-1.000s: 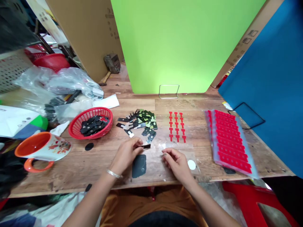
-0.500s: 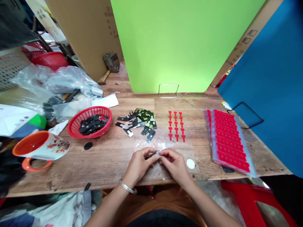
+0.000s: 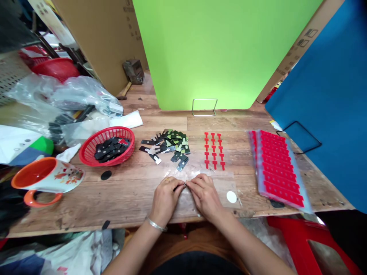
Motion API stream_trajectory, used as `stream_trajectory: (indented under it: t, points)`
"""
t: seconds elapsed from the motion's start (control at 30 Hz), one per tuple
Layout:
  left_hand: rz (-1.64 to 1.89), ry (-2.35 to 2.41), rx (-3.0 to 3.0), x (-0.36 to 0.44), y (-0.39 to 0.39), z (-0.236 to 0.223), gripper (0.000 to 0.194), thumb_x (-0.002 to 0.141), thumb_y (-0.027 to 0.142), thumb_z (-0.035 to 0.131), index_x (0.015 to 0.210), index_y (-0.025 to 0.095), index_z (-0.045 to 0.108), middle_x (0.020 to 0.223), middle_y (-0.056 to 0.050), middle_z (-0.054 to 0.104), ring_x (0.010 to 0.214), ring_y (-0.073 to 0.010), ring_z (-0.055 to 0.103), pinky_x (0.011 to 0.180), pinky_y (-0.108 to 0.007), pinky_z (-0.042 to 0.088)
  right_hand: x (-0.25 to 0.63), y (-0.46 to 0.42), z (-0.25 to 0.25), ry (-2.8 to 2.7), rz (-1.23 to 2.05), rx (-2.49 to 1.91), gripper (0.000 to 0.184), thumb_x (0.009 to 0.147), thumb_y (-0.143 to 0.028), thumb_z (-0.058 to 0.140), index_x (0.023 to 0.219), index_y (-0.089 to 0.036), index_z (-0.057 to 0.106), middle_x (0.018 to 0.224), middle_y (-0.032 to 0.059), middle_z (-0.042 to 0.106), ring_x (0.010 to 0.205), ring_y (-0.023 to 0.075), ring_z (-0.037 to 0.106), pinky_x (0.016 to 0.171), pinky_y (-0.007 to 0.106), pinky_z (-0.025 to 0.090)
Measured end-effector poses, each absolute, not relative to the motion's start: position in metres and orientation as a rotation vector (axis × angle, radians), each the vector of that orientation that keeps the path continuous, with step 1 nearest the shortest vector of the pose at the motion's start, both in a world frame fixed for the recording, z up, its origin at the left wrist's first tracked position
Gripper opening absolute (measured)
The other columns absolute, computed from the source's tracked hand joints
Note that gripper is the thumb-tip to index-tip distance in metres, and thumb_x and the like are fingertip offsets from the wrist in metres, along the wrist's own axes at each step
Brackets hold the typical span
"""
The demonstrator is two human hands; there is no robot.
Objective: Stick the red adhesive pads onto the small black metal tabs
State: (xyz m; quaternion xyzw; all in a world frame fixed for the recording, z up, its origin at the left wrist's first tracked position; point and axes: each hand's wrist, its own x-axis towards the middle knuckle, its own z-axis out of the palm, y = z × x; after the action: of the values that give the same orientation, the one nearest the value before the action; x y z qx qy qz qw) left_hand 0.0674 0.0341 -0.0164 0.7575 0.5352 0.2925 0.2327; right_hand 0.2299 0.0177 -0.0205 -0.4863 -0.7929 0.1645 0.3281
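Note:
My left hand (image 3: 168,194) and my right hand (image 3: 204,193) meet fingertip to fingertip at the middle of the table's near side. Both are closed in a pinch on a small flat metal piece (image 3: 185,183), of which only a sliver shows between the fingers. Just beyond lies a loose heap of notched black and shiny metal plates (image 3: 168,145). To the right of the heap, small red T-shaped pieces (image 3: 214,151) are laid out in three columns. A clear plastic sheet (image 3: 223,183) seems to lie under my hands.
At left stand a red basket (image 3: 86,152) of black plates and an orange-and-white mug (image 3: 67,177). Plastic sheets with rows of red pieces (image 3: 279,168) lie at right, near a white disc (image 3: 231,197). A green board (image 3: 223,53) and a blue board (image 3: 323,103) stand behind.
My hands have turned downward and drawn closer at the fingertips, shifting slightly left. The dark metal piece, more visible before, is now almost covered by the fingers.

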Motion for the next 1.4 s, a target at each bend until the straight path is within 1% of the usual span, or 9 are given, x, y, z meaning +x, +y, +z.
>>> stream_trajectory:
  t: [0.2,0.33,0.4,0.53,0.63,0.8,0.97,1.17,1.4]
  points:
    - [0.754,1.43,2.085,0.064,0.036,-0.019,0.016,0.084,0.027,0.052,0.081,0.019,0.065,0.078,-0.004,0.063,0.08,-0.0182,0.058,0.075,-0.031,0.043,0.23,0.014,-0.019,-2.089,0.443,-1.278,0.028,0.089,-0.018,0.046,0.113,-0.024,0.059,0.094,0.0059,0.065,0.092,0.0219,0.048,0.081,0.04,0.039]
    - [0.76,1.466,1.897,0.065,0.043,-0.015,0.014,0.081,0.031,0.054,0.081,0.02,0.062,0.08,-0.003,0.064,0.079,-0.0184,0.06,0.075,-0.032,0.044,0.249,0.026,-0.018,-1.895,0.55,-1.332,0.028,0.085,-0.017,0.05,0.111,-0.022,0.057,0.096,0.0058,0.062,0.089,0.0199,0.052,0.08,0.034,0.042]
    - [0.844,1.42,1.632,0.072,0.049,-0.011,0.016,0.08,0.034,0.055,0.081,0.019,0.056,0.079,-0.003,0.065,0.076,-0.0175,0.061,0.073,-0.032,0.046,0.264,0.04,-0.018,-1.712,0.549,-1.434,0.023,0.082,-0.015,0.05,0.103,-0.02,0.057,0.09,0.0052,0.061,0.084,0.0184,0.054,0.076,0.031,0.043]
    - [0.919,1.201,1.064,0.096,0.064,-0.006,0.025,0.076,0.037,0.058,0.085,0.018,0.045,0.073,-0.002,0.066,0.063,-0.014,0.063,0.062,-0.03,0.052,0.29,0.075,-0.021,-1.692,0.48,-1.639,0.011,0.075,-0.01,0.049,0.075,-0.018,0.057,0.077,0.0032,0.056,0.073,0.017,0.053,0.069,0.028,0.042]
    - [0.903,1.156,0.951,0.118,0.076,-0.004,0.025,0.073,0.032,0.062,0.086,0.017,0.046,0.068,0.001,0.064,0.056,-0.011,0.061,0.056,-0.025,0.053,0.294,0.093,-0.023,-1.78,0.451,-1.729,0.013,0.073,-0.008,0.048,0.071,-0.018,0.056,0.077,0.0032,0.054,0.07,0.0161,0.052,0.066,0.026,0.04]
    - [0.892,1.156,0.972,0.141,0.1,-0.008,0.013,0.076,0.016,0.058,0.086,0.015,0.049,0.067,0.0,0.063,0.053,-0.0091,0.061,0.053,-0.023,0.053,0.291,0.109,-0.025,-1.854,0.48,-1.766,0.012,0.067,-0.007,0.053,0.064,-0.019,0.054,0.069,0.0021,0.054,0.064,0.0153,0.05,0.06,0.024,0.036]
    - [0.918,1.199,1.001,0.152,0.121,-0.02,0.011,0.076,0.013,0.057,0.085,0.016,0.05,0.067,-0.001,0.063,0.053,-0.0107,0.062,0.053,-0.026,0.054,0.289,0.113,-0.024,-1.87,0.48,-1.809,0.014,0.065,-0.005,0.052,0.062,-0.018,0.055,0.065,0.0027,0.053,0.059,0.0146,0.047,0.057,0.024,0.034]
    - [0.91,1.234,1.014,0.153,0.128,-0.029,0.01,0.077,0.014,0.057,0.083,0.016,0.049,0.064,-0.001,0.065,0.05,-0.0125,0.063,0.052,-0.027,0.053,0.282,0.1,-0.031,-1.826,0.366,-1.796,0.013,0.073,-0.01,0.052,0.069,-0.018,0.06,0.079,0.0086,0.054,0.071,0.0193,0.049,0.064,0.028,0.037]
    - [0.894,1.269,1.03,0.153,0.126,-0.023,0.011,0.078,0.01,0.054,0.081,0.017,0.047,0.06,0.0,0.064,0.049,-0.0113,0.062,0.049,-0.022,0.051,0.281,0.093,-0.028,-1.75,0.351,-1.703,0.014,0.069,-0.009,0.049,0.065,-0.018,0.058,0.075,0.0052,0.054,0.073,0.0188,0.049,0.068,0.029,0.038]
